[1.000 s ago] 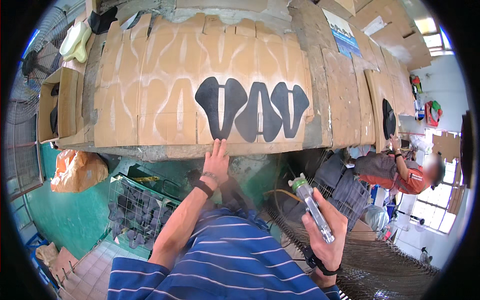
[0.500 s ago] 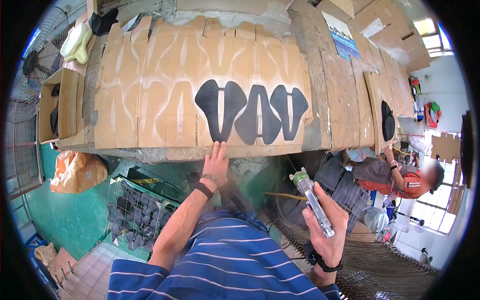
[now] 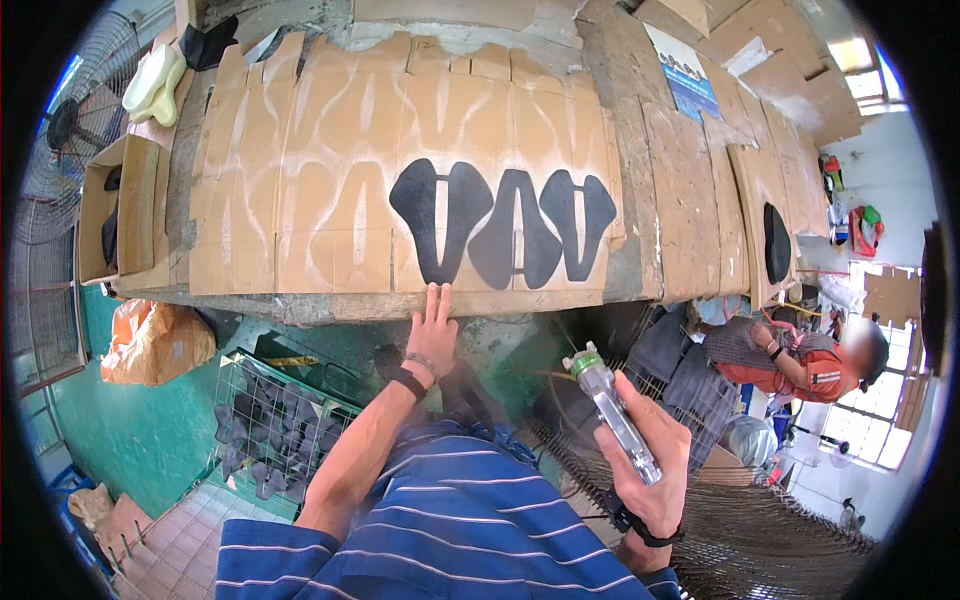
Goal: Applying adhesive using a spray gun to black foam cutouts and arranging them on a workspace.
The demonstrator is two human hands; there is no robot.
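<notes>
My left hand (image 3: pixel 433 335) reaches to the table's near edge, fingers stretched out. Its fingertips meet the lower tip of a black, saddle-shaped piece (image 3: pixel 462 205) with a narrow slot. To the right lie two similar black slotted pieces, a middle one (image 3: pixel 488 245) turned the other way round and another one (image 3: pixel 593 215). All three rest flat on a cardboard sheet (image 3: pixel 240 240) with pale spray outlines. My right hand (image 3: pixel 648 450) is wrapped around a metal spray gun (image 3: pixel 620 420) with a green ring, held in front of the table, apart from the pieces.
An open cardboard box (image 3: pixel 140 210) stands at the table's left end beside a fan (image 3: pixel 75 115). Below is a wire crate (image 3: pixel 270 420) of dark pieces and an orange sack (image 3: pixel 155 340). At right, a co-worker (image 3: pixel 800 365) is near a board (image 3: pixel 745 200) bearing a black piece (image 3: pixel 776 245).
My right hand has shifted slightly left and down with the spray gun. The co-worker's hand has drawn back from the board at right. My left hand and the black pieces look unmoved.
</notes>
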